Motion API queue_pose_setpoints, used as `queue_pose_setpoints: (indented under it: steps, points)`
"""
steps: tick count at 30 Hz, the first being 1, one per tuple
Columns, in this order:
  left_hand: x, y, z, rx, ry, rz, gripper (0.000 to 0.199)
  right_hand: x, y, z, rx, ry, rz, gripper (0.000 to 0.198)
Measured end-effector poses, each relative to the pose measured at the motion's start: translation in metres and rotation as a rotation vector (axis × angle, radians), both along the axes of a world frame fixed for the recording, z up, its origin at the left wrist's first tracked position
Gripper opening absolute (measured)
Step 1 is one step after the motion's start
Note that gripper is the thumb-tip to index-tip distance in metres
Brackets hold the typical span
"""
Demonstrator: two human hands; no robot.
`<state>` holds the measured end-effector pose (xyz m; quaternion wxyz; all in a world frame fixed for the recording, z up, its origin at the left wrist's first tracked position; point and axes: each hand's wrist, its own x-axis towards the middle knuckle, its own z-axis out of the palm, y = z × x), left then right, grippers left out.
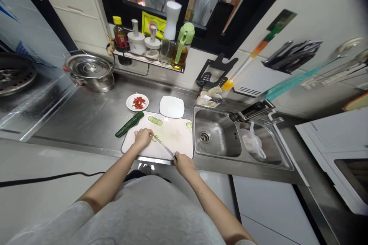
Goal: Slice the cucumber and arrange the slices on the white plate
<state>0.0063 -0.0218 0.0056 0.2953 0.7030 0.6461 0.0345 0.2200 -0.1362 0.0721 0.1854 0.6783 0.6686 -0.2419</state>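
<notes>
Counter [86, 116] open leftward, board [178, 134] along edge, right hand [184, 165] gripping knife [166, 148], hold of left hand [143, 138] unclear

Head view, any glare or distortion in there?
In the head view, bright glints show on the pot lid and the sink, the wide lens seems to stretch the white appliance at far right, and the top right corner darkens.

From my board [179, 134], the cucumber [129, 124] lies at ten o'clock, the dish [129, 102] at eleven, a plate [171, 106] at one, the sink [219, 128] at three.
</notes>
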Motion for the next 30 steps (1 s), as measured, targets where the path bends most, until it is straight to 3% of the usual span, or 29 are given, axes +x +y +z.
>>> queue_pose_setpoints:
  steps: [9, 21, 30]
  points:
    - [0.001, 0.0, -0.001, -0.004, 0.006, 0.012, 0.025, -0.002, 0.004, 0.004, -0.039, 0.007, -0.004, 0.028]
    - [0.002, 0.001, 0.001, -0.015, 0.023, 0.013, 0.026, 0.0, 0.002, -0.002, 0.019, 0.023, -0.001, 0.028]
    - [0.009, -0.014, 0.001, 0.065, 0.049, 0.033, 0.026, 0.03, -0.004, -0.003, 0.086, 0.079, -0.192, 0.031]
